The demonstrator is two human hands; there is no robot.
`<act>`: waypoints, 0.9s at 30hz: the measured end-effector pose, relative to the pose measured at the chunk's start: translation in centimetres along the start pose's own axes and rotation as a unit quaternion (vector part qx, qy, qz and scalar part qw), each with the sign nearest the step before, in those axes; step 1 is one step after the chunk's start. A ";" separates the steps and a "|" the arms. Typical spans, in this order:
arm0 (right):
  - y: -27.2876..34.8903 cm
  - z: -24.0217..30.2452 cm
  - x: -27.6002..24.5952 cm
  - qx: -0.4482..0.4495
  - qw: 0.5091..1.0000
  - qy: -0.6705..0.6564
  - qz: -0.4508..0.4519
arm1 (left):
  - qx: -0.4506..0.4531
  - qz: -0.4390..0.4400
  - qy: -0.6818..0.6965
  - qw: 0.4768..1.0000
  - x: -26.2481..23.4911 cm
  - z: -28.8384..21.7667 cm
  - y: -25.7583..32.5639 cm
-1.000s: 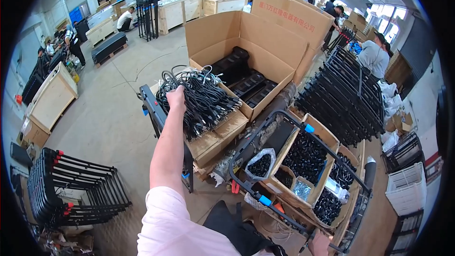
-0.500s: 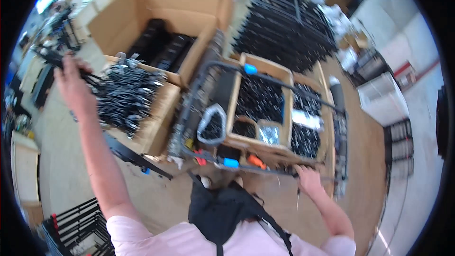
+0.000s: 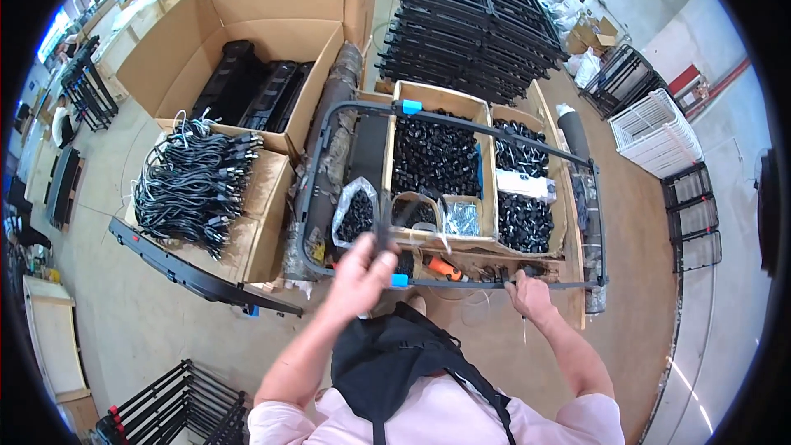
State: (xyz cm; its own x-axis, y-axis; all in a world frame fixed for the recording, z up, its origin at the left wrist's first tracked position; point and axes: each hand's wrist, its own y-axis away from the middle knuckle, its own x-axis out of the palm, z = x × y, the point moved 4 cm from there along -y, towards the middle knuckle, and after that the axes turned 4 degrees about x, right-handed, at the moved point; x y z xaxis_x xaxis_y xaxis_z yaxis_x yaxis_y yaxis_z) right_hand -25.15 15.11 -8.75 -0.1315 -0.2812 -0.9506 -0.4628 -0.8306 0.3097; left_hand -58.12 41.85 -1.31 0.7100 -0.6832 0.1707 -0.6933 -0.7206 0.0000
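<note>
Near seven o'clock our left hand (image 3: 360, 278) closes on a dark item (image 3: 382, 228) (too blurred to identify); at four our right hand (image 3: 532, 297) grips the black frame (image 3: 453, 284) spanning open boxes (image 3: 489, 198) of small parts. We see heaped cables (image 3: 194, 189) at nine, racks (image 3: 474, 25) at one, brownish floor (image 3: 630, 305).

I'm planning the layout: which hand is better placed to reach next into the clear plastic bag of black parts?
Left, probably: the left hand is nearer the bag, though it holds a blurred dark thing. The right hand grips the dark, round-cornered tubular frame.
</note>
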 end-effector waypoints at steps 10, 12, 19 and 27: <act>-0.6 0.3 0.8 0.027 0.996 -0.048 -0.065 | -0.030 0.088 0.112 0.989 2.4 3.1 0.8; -0.4 0.0 1.0 0.080 0.994 -0.053 -0.049 | -0.026 0.084 0.110 0.990 2.4 2.9 0.3; -2.0 10.6 -6.9 0.037 0.870 -0.485 0.080 | 0.016 0.058 -0.052 0.997 3.4 5.2 0.0; -9.1 13.1 -11.9 0.059 0.382 -0.922 0.008 | -0.017 0.149 -0.283 0.947 5.4 7.7 0.0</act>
State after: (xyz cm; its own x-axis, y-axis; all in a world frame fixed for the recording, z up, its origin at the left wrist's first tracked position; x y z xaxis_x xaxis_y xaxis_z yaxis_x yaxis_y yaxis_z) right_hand -30.89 32.30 -0.49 -0.4792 0.6217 0.6196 -0.4717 -0.7777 0.4155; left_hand -53.33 37.29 -7.95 0.4284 -0.8159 -0.3883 -0.8697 -0.4889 0.0677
